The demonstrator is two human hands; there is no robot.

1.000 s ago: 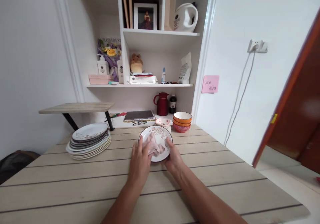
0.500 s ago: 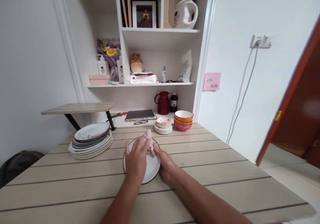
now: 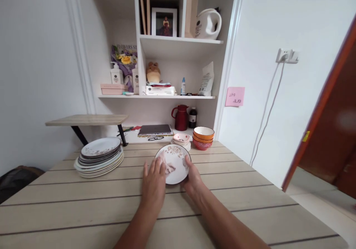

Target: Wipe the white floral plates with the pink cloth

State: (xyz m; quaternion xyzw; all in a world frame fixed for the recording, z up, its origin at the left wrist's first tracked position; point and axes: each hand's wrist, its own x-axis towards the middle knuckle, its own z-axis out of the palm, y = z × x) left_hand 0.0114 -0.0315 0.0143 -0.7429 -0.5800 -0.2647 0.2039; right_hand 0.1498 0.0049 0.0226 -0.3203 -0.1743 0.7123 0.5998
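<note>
Head view — from where I'm standing, wiping looks like the step in hand. Flowered plate [image 3: 180,173] is tilted toward the person, mid-tabletop [image 3: 236,189]; can't tell if its underside touches down. Right hand [image 3: 193,176] grips the rim, thumb on top. Left hand [image 3: 154,184] lies flattish over a pinkish cloth [image 3: 168,166] on the plate — can't tell if it pinches. Next move calls for a steady rim hold, light cloth pressure.

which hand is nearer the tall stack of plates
Left. The left hand, at the cloth, is right of the stack; the right hand is farther right, gripping the flowered plate.
</note>
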